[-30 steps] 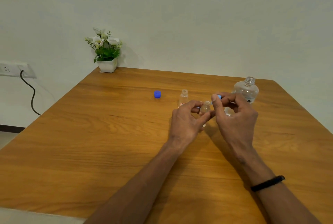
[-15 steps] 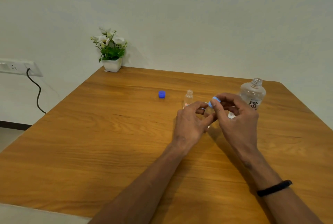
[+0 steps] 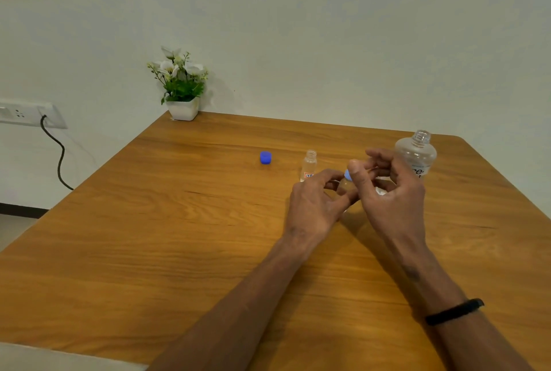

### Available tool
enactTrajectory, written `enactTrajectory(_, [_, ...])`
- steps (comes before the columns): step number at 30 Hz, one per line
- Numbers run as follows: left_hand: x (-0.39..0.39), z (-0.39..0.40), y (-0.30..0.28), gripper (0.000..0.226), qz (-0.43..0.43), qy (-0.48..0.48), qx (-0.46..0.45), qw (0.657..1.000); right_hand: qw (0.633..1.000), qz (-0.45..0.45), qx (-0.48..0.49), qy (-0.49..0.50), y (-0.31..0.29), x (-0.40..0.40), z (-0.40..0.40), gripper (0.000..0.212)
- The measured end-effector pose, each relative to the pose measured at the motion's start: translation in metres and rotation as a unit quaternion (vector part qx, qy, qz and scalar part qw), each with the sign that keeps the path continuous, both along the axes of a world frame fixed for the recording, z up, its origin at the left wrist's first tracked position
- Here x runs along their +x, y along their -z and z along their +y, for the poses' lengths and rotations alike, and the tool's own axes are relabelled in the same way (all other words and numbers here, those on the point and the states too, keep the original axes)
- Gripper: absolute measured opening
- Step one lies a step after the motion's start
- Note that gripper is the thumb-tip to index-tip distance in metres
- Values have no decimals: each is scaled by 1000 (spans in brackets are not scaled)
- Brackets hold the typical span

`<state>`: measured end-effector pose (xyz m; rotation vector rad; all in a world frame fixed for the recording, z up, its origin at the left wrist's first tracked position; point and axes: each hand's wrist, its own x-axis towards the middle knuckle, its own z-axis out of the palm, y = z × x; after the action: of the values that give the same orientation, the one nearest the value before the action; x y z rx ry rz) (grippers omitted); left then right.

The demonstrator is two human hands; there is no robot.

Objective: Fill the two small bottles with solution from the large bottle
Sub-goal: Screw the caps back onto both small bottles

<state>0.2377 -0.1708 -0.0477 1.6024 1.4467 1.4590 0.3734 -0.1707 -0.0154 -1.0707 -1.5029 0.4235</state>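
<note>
My left hand (image 3: 313,203) grips a small clear bottle (image 3: 344,187), mostly hidden between my fingers. My right hand (image 3: 387,191) pinches a light blue cap (image 3: 347,175) sitting on top of that bottle. A second small clear bottle (image 3: 309,165) with a red-marked label stands open and upright just left of my hands. The large clear bottle (image 3: 416,153) stands uncapped behind my right hand. A darker blue cap (image 3: 265,157) lies on the wooden table (image 3: 149,236) further left.
A white pot with flowers (image 3: 182,93) stands at the table's far left corner against the wall. A wall socket with a black cable (image 3: 53,144) is at the left. Something small and white (image 3: 380,191) shows behind my right hand.
The light blue cap has come down onto the small bottle's top, with my right fingers still on it. The view has shifted slightly; the other bottles have not moved.
</note>
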Motion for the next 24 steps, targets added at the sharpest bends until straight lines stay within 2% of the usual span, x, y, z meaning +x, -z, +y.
enactTrajectory(5, [0,-1,0,45,-21,9,-2,1000,998,-6,1,-57,0,1,-1,44])
enactTrajectory(7, [0,-2,0,49,-23,7,1,1000,999,-24,9,-42,-1,-1,-2,41])
enactTrajectory(12, [-2,-1,0,37,-9,0,-2,1000,999,-37,22,-15,3,0,0,30])
enactTrajectory(17, [-1,-1,-1,35,-7,-6,1,1000,999,-25,18,-13,4,2,3,41])
enactTrajectory(20, [-1,-2,-2,40,-8,-3,0,1000,998,18,-12,-59,0,3,2,50])
enactTrajectory(24, [-1,-3,-3,45,4,0,6,1000,997,25,-31,-62,-3,1,-1,48])
